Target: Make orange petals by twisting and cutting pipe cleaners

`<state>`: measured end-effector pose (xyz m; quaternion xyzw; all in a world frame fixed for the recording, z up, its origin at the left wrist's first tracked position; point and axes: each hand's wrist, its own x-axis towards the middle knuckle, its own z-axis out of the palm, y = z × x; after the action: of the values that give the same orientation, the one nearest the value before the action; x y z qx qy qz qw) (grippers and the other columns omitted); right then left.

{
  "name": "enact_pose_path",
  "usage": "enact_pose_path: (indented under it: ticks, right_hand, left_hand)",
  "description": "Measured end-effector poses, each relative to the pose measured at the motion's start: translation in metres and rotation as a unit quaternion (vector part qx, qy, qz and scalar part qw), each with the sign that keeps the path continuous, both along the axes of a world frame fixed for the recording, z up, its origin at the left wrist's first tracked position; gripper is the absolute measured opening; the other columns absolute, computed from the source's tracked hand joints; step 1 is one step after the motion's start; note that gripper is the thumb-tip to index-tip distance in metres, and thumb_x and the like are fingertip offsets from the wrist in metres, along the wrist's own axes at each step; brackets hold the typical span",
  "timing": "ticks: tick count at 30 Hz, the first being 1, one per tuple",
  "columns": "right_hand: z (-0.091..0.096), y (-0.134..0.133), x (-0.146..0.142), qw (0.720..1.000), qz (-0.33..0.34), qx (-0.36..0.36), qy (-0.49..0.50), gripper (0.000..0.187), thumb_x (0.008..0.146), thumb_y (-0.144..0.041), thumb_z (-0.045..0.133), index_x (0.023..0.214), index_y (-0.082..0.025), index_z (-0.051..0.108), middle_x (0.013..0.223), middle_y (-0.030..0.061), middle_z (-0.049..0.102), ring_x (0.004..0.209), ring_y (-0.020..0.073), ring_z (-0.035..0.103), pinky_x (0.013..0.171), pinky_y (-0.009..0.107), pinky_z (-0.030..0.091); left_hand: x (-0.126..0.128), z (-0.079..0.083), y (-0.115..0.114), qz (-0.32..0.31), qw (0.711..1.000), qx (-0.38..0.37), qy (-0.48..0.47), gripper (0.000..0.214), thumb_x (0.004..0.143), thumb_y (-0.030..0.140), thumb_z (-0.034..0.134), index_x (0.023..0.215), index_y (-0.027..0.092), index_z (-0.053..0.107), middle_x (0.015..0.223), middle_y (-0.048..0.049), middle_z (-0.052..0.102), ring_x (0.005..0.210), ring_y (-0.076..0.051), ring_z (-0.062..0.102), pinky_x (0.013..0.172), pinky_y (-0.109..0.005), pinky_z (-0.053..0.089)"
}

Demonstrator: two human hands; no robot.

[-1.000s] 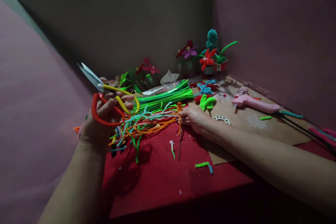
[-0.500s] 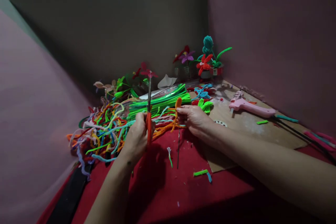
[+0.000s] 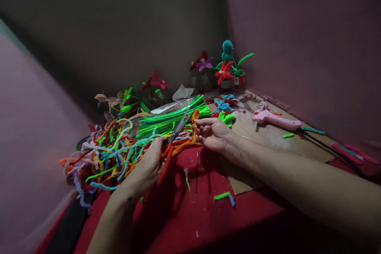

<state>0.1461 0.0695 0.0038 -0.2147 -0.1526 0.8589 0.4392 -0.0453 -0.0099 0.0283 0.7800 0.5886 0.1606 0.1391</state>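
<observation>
1. Dim corner of pinkish walls, with a red-covered tabletop below.
2. Near the middle of that tabletop: scissors with red handles, gripped in the left hand. Fingers curled tight about the handles, blades tilted up and to the right, seemingly a little parted.
3. At the blade tips: orange pipe cleaner, held roughly upright with a small loop on top, pinched by the right hand. Fingers narrow and closed on the strand.
4. Blades touching or just beside the orange strand; cannot tell which in the low light.
5. Just behind both hands: green bundle of straight pipe cleaners, lying flat, ends toward the right rear.
6. Left of the scissors: loose tangle of pipe cleaners in many colours, spread toward the left edge and reaching the left hand.
7. In front of the right hand: thin dark wire lying on the red cloth, with a short green stem just beside it and a green scrap nearer the viewer.
8. Under the right forearm and beyond: cardboard sheet, bearing a pink glue gun with a dark cord trailing right.
9. Far back in the corner: pipe-cleaner flowers in small pots, coloured red, purple and teal.
10. Behind the green bundle: white paper.
</observation>
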Motion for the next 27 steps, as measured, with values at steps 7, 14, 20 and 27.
enact_pose_path:
  ticks: [7, 14, 20, 27]
  right_hand:
    - [0.001, -0.003, 0.002, 1.000, 0.012, 0.003, 0.012, 0.010, 0.069, -0.005, 0.050, 0.064, -0.013, 0.049, 0.055, 0.0006, 0.051, 0.049, 0.0077, 0.040, 0.048, 0.021, 0.030]
    - [0.000, -0.007, 0.000, 0.999, 0.029, 0.040, 0.001, 0.010, 0.064, -0.004, 0.047, 0.060, -0.013, 0.050, 0.052, 0.0005, 0.050, 0.049, 0.0095, 0.042, 0.047, 0.023, 0.026]
    - [-0.003, -0.008, -0.002, 0.997, 0.050, 0.064, -0.015, 0.012, 0.065, -0.004, 0.045, 0.058, -0.012, 0.052, 0.051, 0.0006, 0.051, 0.047, 0.0086, 0.038, 0.048, 0.024, 0.024]
    - [-0.008, -0.006, -0.005, 0.994, 0.046, 0.088, -0.046, 0.012, 0.064, -0.003, 0.048, 0.060, -0.012, 0.054, 0.050, 0.0011, 0.052, 0.047, 0.0081, 0.039, 0.046, 0.022, 0.025]
  left_hand:
    - [-0.007, -0.003, 0.002, -0.005, 0.999, 0.018, 0.025, 0.029, 0.080, 0.029, 0.043, 0.107, 0.018, 0.039, 0.095, -0.0068, 0.056, 0.085, -0.021, 0.054, 0.076, -0.034, 0.044]
    - [0.004, -0.003, -0.002, -0.023, 0.997, 0.027, 0.063, 0.022, 0.081, 0.021, 0.038, 0.102, 0.017, 0.042, 0.100, -0.0090, 0.051, 0.086, -0.020, 0.050, 0.076, -0.033, 0.043]
    - [0.009, -0.004, -0.004, -0.010, 0.991, 0.052, 0.121, 0.018, 0.081, 0.018, 0.033, 0.097, 0.017, 0.043, 0.093, -0.0085, 0.052, 0.081, -0.021, 0.050, 0.072, -0.034, 0.042]
    - [0.015, -0.004, -0.009, 0.021, 0.988, 0.049, 0.146, 0.019, 0.079, 0.015, 0.033, 0.092, 0.018, 0.045, 0.085, -0.0073, 0.055, 0.072, -0.019, 0.052, 0.066, -0.032, 0.042]
